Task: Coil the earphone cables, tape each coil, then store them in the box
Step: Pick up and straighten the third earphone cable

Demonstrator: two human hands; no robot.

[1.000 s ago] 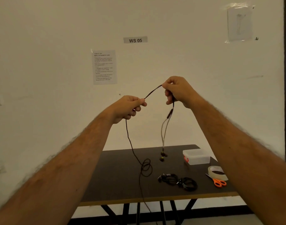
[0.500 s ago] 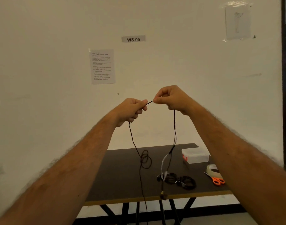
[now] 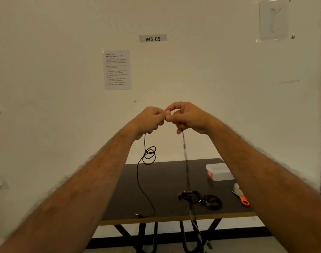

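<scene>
The head view showed both forearms reaching up and forward, and at their ends the left hand and right hand met fingertip to fingertip in front of the wall, each with fingers curled, pinching a dark earphone cable. From the left hand the cable dropped through a small tangle of loops and trailed down to the table, its plug lying near the front edge; from the right hand the other run hung straight, past the table edge. Farther off on the table lay two coiled cables, orange-handled scissors beside a tape roll, and the clear box near the back. The step looked like straightening the cable before coiling; next it likely called for working out those loops, then winding. On the wall hung a printed sheet.
</scene>
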